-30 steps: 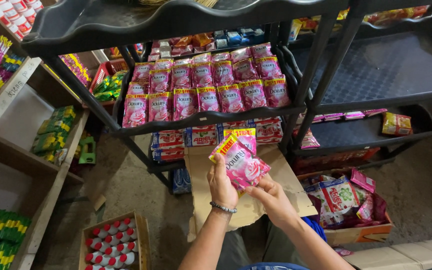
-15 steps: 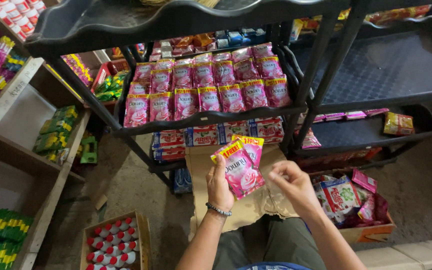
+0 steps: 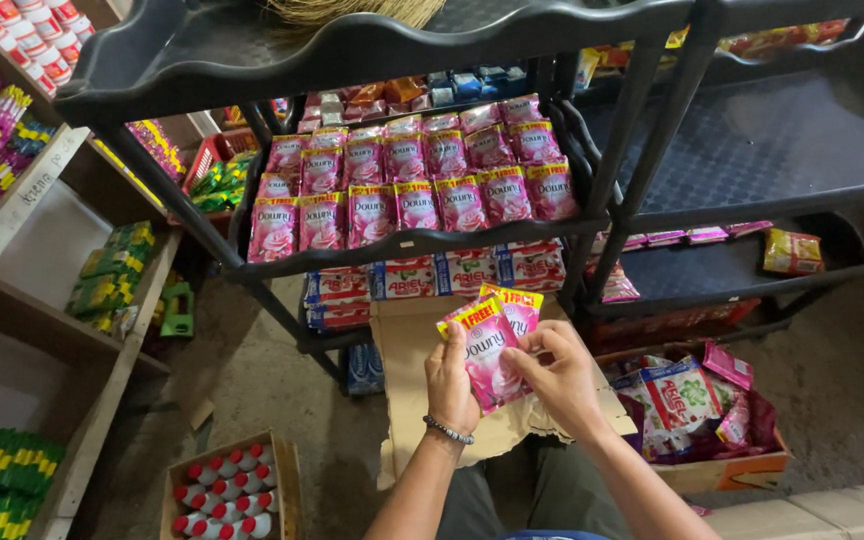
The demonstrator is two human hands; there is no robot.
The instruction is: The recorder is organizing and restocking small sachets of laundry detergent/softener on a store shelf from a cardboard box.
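Both hands meet in front of the black plastic rack (image 3: pixel 592 225), sharing a small bunch of pink sachets (image 3: pixel 492 350) with yellow top corners. The left hand (image 3: pixel 452 375), a beaded bracelet on its wrist, is closed around the bunch's left edge, thumb across the front. The right hand (image 3: pixel 557 375) pinches the right edge with bent fingers, thumb and fingertips on the rearmost sachet — at least two sachets overlap, the back one peeking out higher.

The bunch is held in the air, above a flattened piece of brown cardboard (image 3: pixel 407 340) on the floor and below the rack's middle shelf, where rows of matching pink sachets (image 3: pixel 412 185) stand upright, leaning back in tidy overlapping lines. Under that shelf lie red-and-blue detergent packs (image 3: pixel 452 272). To the right, an open carton (image 3: pixel 722 470) holds mixed sachets, green-and-white and pink.

To handle the bunch well, I would judge it best to keep the left-hand grip firm low on the sachets while the right hand squares or peels the edges — the film looks slippery, and a loose pinch could let one slide out. Keeping the fronts facing forward and the tops level would match the rows on the shelf
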